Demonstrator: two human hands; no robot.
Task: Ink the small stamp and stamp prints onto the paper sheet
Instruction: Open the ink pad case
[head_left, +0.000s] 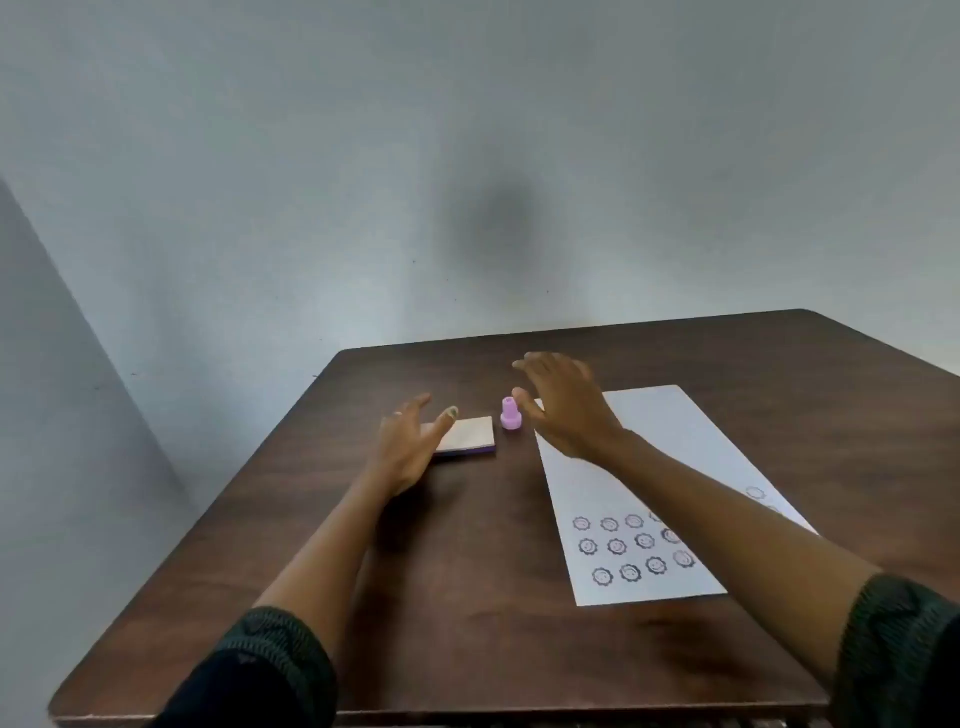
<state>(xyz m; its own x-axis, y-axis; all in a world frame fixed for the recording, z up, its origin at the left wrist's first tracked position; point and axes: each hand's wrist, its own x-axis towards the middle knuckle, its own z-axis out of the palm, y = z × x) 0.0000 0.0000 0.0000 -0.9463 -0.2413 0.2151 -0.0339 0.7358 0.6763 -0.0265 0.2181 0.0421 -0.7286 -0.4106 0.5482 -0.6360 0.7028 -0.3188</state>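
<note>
A small pink stamp (510, 414) stands upright on the dark wooden table (467, 597), between the ink pad and the paper. My right hand (563, 402) hovers just right of the stamp, fingers spread, holding nothing. The flat ink pad (474, 434), pale on top with a purple edge, lies left of the stamp. My left hand (410, 447) is open, with its thumb over the pad's left side. The white paper sheet (670, 447) lies to the right and carries several round face prints near its front end; my right forearm crosses over it.
A plain grey wall rises behind the table. The table's left edge runs diagonally toward me, and its front edge lies just beyond my dark sleeves (260, 675).
</note>
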